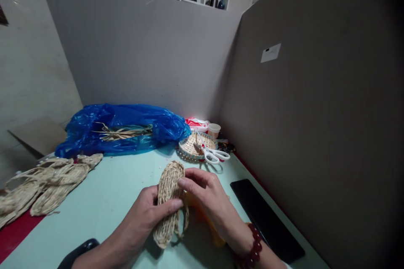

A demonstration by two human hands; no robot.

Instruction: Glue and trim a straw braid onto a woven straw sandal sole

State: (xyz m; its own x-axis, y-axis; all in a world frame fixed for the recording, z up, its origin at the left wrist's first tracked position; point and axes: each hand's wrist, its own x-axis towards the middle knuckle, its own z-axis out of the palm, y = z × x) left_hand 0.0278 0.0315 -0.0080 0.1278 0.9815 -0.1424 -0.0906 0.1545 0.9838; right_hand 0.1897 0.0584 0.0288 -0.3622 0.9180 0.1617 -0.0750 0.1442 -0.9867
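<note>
The left hand [148, 210] wraps the long side of a woven straw piece [170, 185], thumb laid across its face, while the right hand [206, 189] pinches the upper right edge between thumb and fingers. The piece is held up just over the near part of the table [104, 206], tilted, between the two hands. Its oblong body looks fully woven, with close rows and rounded ends; a loose cord [187, 218] hanging at its right side seems to be left unsecured. No straps show across it, unlike the straw sandals [67, 189] lying on the left, which look further along. Beyond, loose straw strands [126, 133] lie unworked in a blue plastic bag [94, 119], and white-handled scissors [212, 155] rest on a shallow basket [188, 145], out of both hands. The back of the piece and most fingertips behind it are hidden. An orange item [217, 237] is largely covered by the right forearm, a dark object [78, 254] by the left forearm is cut off, and the leftmost sandal leaves the frame.
</note>
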